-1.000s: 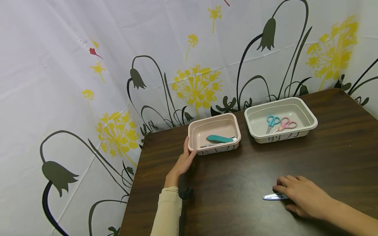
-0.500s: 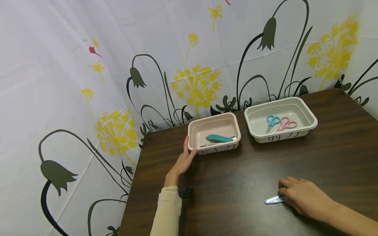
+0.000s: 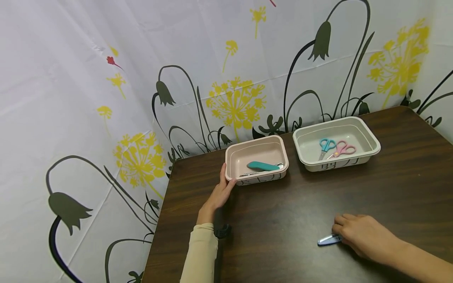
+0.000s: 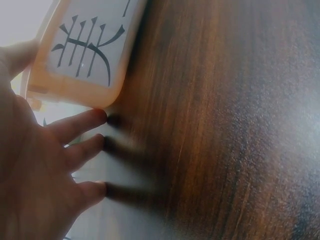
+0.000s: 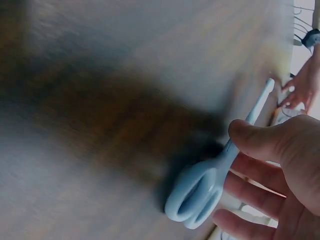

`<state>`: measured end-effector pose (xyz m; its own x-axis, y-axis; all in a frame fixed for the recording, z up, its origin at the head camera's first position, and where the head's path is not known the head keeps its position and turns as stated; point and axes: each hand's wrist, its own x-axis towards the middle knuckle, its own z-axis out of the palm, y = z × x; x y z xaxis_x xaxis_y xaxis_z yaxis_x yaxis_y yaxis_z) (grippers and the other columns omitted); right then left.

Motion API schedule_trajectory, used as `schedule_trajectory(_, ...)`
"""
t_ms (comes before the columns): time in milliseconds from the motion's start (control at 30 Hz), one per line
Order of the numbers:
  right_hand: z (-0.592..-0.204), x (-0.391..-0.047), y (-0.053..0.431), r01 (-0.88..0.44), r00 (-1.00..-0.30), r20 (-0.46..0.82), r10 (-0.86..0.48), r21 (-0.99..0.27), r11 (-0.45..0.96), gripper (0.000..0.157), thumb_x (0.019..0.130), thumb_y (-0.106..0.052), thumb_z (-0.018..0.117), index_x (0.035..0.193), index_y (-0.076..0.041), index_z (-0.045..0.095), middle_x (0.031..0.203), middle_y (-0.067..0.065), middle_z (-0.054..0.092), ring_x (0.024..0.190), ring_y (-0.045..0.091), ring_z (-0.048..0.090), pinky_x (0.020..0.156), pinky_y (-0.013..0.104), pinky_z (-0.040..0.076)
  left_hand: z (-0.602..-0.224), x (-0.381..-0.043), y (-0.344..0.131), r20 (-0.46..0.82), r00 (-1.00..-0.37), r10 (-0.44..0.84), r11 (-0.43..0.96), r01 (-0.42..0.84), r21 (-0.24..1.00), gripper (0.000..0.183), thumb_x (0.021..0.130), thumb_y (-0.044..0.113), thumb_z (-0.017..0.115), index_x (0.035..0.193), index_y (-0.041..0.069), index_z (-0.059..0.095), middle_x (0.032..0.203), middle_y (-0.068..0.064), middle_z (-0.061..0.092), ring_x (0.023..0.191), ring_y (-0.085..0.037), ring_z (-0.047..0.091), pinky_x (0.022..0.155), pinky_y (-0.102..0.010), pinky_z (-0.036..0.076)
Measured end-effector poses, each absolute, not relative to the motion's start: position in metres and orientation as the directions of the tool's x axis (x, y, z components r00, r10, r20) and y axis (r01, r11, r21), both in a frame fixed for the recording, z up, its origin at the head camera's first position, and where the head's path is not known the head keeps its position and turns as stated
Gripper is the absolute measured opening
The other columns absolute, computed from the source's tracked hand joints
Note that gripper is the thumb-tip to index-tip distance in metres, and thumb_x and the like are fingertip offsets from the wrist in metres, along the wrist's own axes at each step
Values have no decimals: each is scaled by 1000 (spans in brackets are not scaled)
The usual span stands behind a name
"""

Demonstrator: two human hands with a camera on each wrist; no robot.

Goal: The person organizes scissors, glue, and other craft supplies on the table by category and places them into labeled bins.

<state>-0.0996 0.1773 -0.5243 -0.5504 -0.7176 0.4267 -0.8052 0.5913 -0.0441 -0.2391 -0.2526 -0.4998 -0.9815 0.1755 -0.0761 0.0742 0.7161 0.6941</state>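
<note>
Light-blue scissors are in my right hand, low over the table at the right of the head view. In the right wrist view, thumb and fingers pinch the scissors near the pivot; the blades are together and the handle loops hang free. My left hand rests against the near left corner of a pink bin. Its thumb touches the near side and its fingers lie along the left side, fairly straight. Inside that bin are a teal curved-handled thing and a thin silvery thing, kinds unclear.
A grey-white bin to the right of the pink one holds blue scissors and pink scissors. Both bins stand along the back of the dark wood table. A flower-print curtain hangs behind.
My right hand has closed its grip on the scissors, and their tip has shifted slightly right and down. My left hand and both bins have stayed in place.
</note>
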Motion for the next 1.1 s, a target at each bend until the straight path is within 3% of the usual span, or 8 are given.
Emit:
schedule_trajectory(467, -483, -132, 188, -779, -573, 423, -702, -15, 626, 32, 63, -12, 87, 83, -22, 63, 74, -16, 54, 68, 8, 51, 54, 29, 44, -500, -240, -253, -78, -981, 178, 716, 74, 694, 77, 100, 55, 41, 157, 34, -7, 157, -19, 28, 130, -45, 44, 104, -60, 32)
schedule_trajectory(967, -450, -196, 217, -734, -568, 552, -611, -4, 679, 35, 68, -8, 79, 102, -12, 72, 96, 3, 68, 91, 27, 62, 71, 49, 49, -500, -240, -253, -84, -982, 169, 720, 65, 691, 77, 100, 55, 41, 157, 33, -6, 157, -18, 27, 130, -45, 44, 104, -62, 32)
schedule_trajectory(1100, -445, -209, 222, -704, -594, 560, -577, -17, 710, 35, 70, -8, 81, 104, -12, 73, 100, 6, 69, 93, 28, 61, 73, 49, 49, -499, -240, -253, -85, -981, 173, 720, 67, 691, 77, 101, 53, 41, 157, 33, -7, 157, -19, 27, 130, -45, 44, 104, -61, 32)
